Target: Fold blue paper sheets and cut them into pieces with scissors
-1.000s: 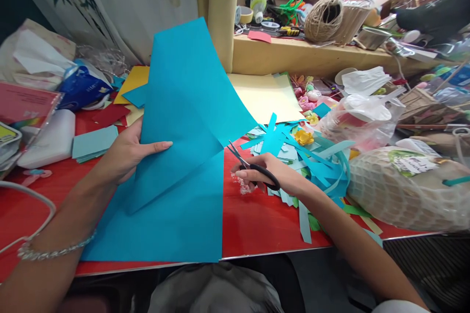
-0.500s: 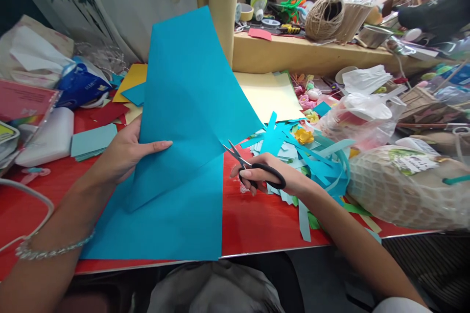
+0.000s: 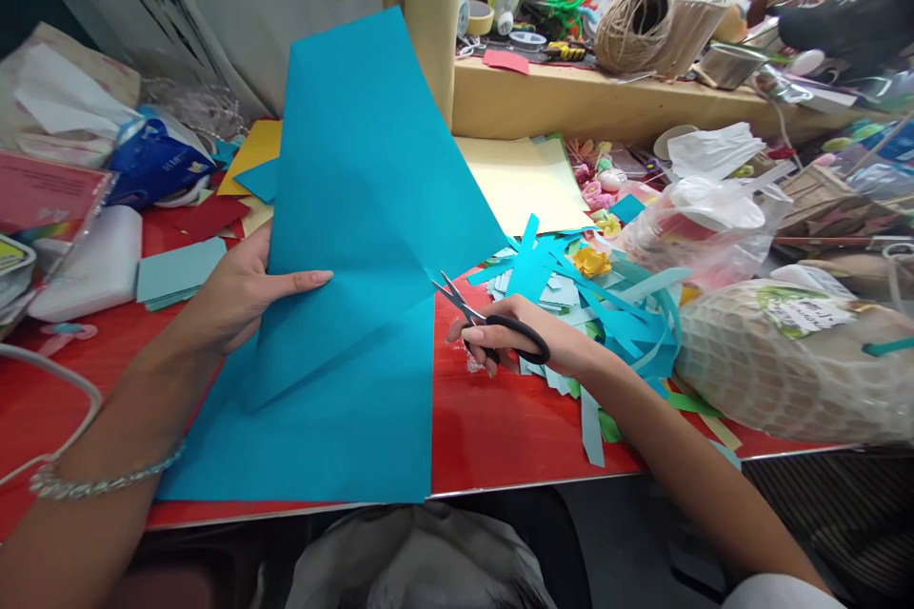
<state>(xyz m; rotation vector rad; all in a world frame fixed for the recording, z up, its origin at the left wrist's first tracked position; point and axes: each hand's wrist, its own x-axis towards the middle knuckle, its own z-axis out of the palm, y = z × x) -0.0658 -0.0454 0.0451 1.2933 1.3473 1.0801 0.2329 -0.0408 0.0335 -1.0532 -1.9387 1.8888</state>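
Note:
My left hand (image 3: pixel 261 285) grips the left side of a large blue sheet of paper (image 3: pixel 364 152), thumb on top and the other fingers hidden behind it. The upper part of this sheet is raised and tilted, with a cut edge facing right. Below it, blue paper (image 3: pixel 357 438) lies flat along the table's front edge. In my right hand (image 3: pixel 514 333) is a pair of scissors (image 3: pixel 467 307) with black handles; the blades stand slightly apart, their tips at the right edge of the blue paper where the cut is.
Cut paper strips (image 3: pixel 628 314) are heaped right of the scissors on the red table (image 3: pixel 486 428). A net-wrapped bundle (image 3: pixel 792 362) lies further right. Light blue paper pieces (image 3: pixel 178 268) and a blue tissue pack (image 3: pixel 161 157) are at left. Twine (image 3: pixel 632 29) sits on the shelf.
Almost nothing differs. The raised blue sheet and my left hand have shifted very slightly left; the scissors stay at the cut with their blades still apart.

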